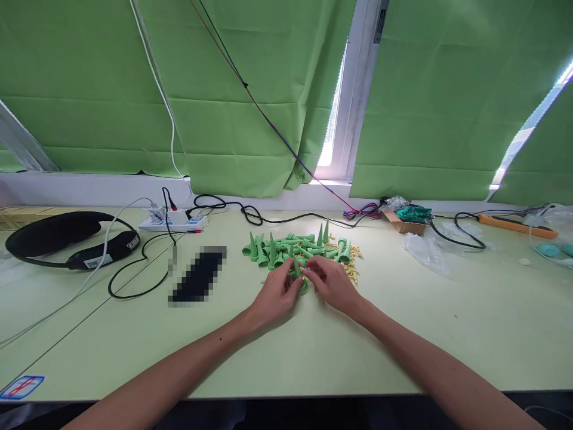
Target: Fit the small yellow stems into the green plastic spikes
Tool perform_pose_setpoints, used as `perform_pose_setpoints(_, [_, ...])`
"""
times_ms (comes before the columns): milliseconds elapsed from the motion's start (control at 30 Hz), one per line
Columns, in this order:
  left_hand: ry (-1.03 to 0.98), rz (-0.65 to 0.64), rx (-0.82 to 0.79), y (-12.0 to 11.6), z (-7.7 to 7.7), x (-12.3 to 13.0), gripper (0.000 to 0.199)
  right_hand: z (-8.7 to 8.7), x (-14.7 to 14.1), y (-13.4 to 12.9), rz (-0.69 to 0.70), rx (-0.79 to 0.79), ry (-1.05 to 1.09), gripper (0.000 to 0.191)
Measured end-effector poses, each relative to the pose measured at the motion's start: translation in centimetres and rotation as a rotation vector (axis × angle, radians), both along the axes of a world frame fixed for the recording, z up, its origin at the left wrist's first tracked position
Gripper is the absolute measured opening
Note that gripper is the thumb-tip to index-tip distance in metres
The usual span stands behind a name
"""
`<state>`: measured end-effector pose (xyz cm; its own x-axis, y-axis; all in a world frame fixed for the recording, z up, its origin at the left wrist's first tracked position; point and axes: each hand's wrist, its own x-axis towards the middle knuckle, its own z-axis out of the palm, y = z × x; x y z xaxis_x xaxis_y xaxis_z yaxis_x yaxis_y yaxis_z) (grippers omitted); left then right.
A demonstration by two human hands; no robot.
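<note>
A pale counter (385, 352) spans the view, with green blinds (242, 137) behind it; clock directions count from the hands, twelve pointing toward the blinds. At far left, at eight o'clock, a blue-edged sticker with a red mark (22, 387) sits at the counter's near edge. Between nine and ten o'clock lies a black padded band (62, 233), curved like a headset, with a white cable crossing it. At ten o'clock is a white power strip (179, 227) with plugs in it. At nine o'clock, nearer the hands, a dark oblong object (200, 278) is blurred into blocks.

In the middle, the person's left hand (277, 292) is closed in a pinch around a green plastic cone (296, 266), point up. Just beyond, at twelve o'clock, lies a heap of similar cones (295, 243), some upright, some on their sides. The right hand (333, 283) has thumb and fingers drawn together beside the held cone; what they grip, if anything, is too small to tell. Small yellow pieces (355, 263) lie at one o'clock, against the heap.

At two o'clock stands an open cardboard box (405, 226), then crumpled clear plastic (427, 254), and at far right an orange-edged tool (517, 226).
</note>
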<state>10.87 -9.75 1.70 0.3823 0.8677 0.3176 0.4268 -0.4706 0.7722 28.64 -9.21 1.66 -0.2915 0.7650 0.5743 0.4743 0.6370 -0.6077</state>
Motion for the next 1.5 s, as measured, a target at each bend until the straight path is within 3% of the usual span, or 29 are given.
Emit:
perform_pose_setpoints(200, [0.007, -0.007, -0.011, 0.0, 0.01, 0.07, 0.016, 0.24, -0.09, -0.13, 0.012, 0.085, -0.04, 0.017])
perform_pose_setpoints(567, [-0.014, 0.032, 0.033, 0.18, 0.09, 0.03, 0.017, -0.05, -0.08, 0.06, 0.002, 0.075, -0.047, 0.019])
perform_pose_setpoints(900, [-0.237, 0.069, -0.024, 0.19, 0.54, -0.05, 0.02, -0.24, -0.02, 0.06, 0.042, -0.011, -0.077, 0.02])
perform_pose_setpoints(1100, [-0.373, 0.035, -0.104, 0.47, 0.53, -0.06, 0.021, -0.04, -0.05, 0.05, 0.052, 0.091, -0.064, 0.016])
perform_pose_setpoints(1500, [-0.407, 0.017, -0.155, 0.36, 0.74, 0.09, 0.026, 0.15, -0.01, -0.18, 0.017, 0.112, -0.009, 0.016])
